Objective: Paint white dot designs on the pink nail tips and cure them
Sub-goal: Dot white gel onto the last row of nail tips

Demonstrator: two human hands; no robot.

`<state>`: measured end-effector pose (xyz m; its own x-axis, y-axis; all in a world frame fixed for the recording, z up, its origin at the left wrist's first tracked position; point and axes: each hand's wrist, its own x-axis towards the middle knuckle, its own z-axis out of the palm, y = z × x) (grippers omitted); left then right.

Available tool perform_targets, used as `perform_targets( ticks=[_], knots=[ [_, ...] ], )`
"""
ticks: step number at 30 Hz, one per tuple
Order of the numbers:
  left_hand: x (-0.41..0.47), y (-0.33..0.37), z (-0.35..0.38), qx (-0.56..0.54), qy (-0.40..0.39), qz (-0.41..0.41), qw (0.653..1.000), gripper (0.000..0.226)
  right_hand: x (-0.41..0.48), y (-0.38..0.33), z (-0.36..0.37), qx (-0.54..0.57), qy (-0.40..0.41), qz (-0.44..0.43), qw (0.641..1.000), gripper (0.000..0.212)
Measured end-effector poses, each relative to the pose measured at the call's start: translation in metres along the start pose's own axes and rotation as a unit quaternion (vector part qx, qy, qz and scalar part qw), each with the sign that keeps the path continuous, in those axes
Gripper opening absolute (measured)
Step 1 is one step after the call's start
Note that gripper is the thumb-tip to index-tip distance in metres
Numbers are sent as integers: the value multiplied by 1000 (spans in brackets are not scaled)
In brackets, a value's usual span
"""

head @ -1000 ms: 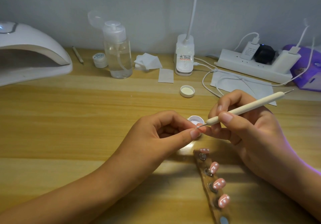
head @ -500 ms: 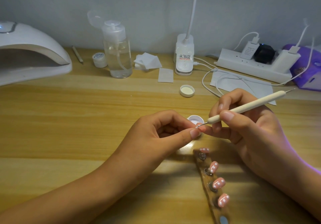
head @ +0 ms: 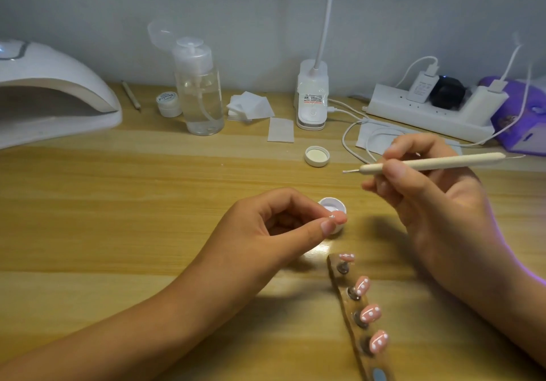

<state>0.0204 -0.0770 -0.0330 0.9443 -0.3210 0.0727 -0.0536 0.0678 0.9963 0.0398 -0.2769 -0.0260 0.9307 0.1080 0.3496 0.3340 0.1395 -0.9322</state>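
My left hand (head: pixel 274 227) pinches a small pink nail tip (head: pixel 339 218) between thumb and forefinger, just above an open white paint pot (head: pixel 331 204). My right hand (head: pixel 425 191) grips a cream dotting pen (head: pixel 431 162), lifted up and to the right, its metal point facing left and clear of the nail tip. A wooden holder strip (head: pixel 350 324) lies near the front edge. It carries several pink nail tips (head: pixel 371 313) with white dots.
A white curing lamp (head: pixel 53 97) sits at far left. Along the back stand a clear pump bottle (head: pixel 199 91), a small white jar (head: pixel 168 103), cotton pads (head: pixel 251 108), a desk lamp base (head: pixel 312 97) and a power strip (head: pixel 428 109). A loose pot lid (head: pixel 316 156) lies mid-table.
My right hand has lifted the dotting pen away from the nail tip, up and to the right. My left hand keeps hold of the nail tip in about the same place.
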Motion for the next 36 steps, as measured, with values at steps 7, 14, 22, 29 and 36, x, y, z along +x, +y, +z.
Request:
perform_targets(
  ticks=[7,14,22,29,36],
  knots=[
    [3,0,-5,-15,59,1,998,17,2,3,2,-169,18,-21,985,14],
    [4,-1,-5,-13,70,-5,997,19,-2,9,4,-292,-72,-52,952,12],
    [3,1,-3,-21,40,6,999,13,-2,6,4,-233,-41,-56,970,13],
    [2,0,-1,-24,-2,5,1000,12,-1,4,-1,22,38,9,999,17],
    [3,-3,0,-19,-19,9,1000,16,-3,4,4,83,-51,42,994,5]
  ],
)
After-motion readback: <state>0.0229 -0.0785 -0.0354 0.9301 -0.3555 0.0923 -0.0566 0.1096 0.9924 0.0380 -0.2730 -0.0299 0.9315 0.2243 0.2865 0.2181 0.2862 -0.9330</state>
